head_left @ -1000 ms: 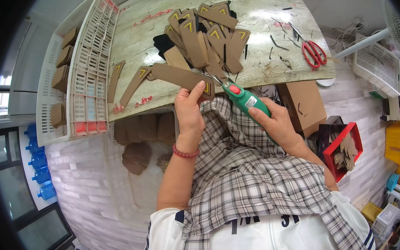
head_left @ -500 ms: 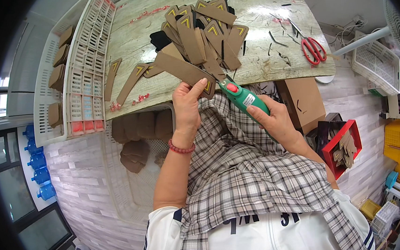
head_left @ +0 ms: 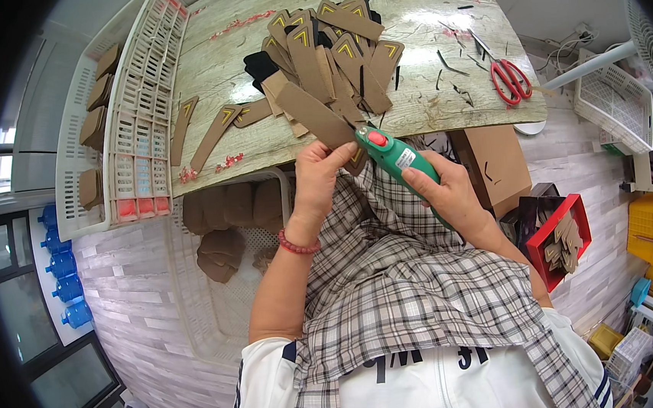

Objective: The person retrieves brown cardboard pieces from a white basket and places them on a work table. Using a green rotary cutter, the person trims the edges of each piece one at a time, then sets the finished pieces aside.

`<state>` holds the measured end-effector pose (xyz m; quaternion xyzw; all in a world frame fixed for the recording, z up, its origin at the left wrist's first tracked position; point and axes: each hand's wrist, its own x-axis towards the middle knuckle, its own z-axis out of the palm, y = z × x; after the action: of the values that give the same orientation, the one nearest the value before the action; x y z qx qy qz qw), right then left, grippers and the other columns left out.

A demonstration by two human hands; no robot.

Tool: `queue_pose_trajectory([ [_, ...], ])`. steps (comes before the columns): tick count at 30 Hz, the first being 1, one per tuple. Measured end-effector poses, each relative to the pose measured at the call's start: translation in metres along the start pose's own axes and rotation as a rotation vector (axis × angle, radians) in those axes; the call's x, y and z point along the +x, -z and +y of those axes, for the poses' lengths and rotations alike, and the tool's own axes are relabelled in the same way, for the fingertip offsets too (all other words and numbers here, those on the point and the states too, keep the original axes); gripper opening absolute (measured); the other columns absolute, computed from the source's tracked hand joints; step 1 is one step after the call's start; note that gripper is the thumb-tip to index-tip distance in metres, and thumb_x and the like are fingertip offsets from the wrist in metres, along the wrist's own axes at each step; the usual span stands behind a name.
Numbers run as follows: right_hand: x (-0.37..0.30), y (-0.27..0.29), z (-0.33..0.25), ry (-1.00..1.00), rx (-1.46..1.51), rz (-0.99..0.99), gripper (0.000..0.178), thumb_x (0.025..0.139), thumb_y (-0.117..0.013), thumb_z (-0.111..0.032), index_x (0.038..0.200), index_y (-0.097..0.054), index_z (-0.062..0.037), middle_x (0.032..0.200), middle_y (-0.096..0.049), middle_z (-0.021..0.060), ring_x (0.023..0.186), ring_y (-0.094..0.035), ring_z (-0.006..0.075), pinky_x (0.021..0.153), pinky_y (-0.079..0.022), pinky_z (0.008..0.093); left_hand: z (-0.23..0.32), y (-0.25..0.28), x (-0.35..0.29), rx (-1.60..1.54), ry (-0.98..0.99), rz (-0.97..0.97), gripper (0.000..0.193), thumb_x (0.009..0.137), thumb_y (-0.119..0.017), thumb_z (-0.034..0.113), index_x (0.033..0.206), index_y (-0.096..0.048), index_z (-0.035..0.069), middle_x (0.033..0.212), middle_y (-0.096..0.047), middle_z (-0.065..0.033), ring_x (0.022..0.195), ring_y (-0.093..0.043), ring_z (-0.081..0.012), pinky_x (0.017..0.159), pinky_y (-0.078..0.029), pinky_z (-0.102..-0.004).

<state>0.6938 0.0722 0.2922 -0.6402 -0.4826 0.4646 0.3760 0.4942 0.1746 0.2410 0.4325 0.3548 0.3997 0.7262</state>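
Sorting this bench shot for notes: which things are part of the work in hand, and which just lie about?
In use:
left hand holding a brown strip
right hand gripping the green power tool
pile of brown pieces

Lying about:
red scissors
white crate
red bin

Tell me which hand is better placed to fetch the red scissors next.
Probably the right hand: the red scissors lie on its side of the table. But it grips the green tool, while the left hand holds the cardboard strip.

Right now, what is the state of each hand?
Left hand: closed, holding a brown strip.
Right hand: closed, holding a green tool.
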Motion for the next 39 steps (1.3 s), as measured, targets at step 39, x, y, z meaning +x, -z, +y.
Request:
queue_pose_trajectory([
  [39, 0.003, -0.012, 0.0, -0.028, -0.008, 0.056, 0.04, 0.09, -0.068, -0.035, 0.108, -0.064, 0.0008, 0.07, -0.06, 0.0059, 0.063, -0.055, 0.011, 0.057, -0.045, 0.0284, -0.016, -0.021, 0.015, -0.573, -0.033, 0.389, 0.006, 0.087, -0.068, 0.002, 0.092, -0.066, 0.001, 0.088, -0.069, -0.0072, 0.079, -0.064, -0.0168, 0.072, -0.053, -0.0281],
])
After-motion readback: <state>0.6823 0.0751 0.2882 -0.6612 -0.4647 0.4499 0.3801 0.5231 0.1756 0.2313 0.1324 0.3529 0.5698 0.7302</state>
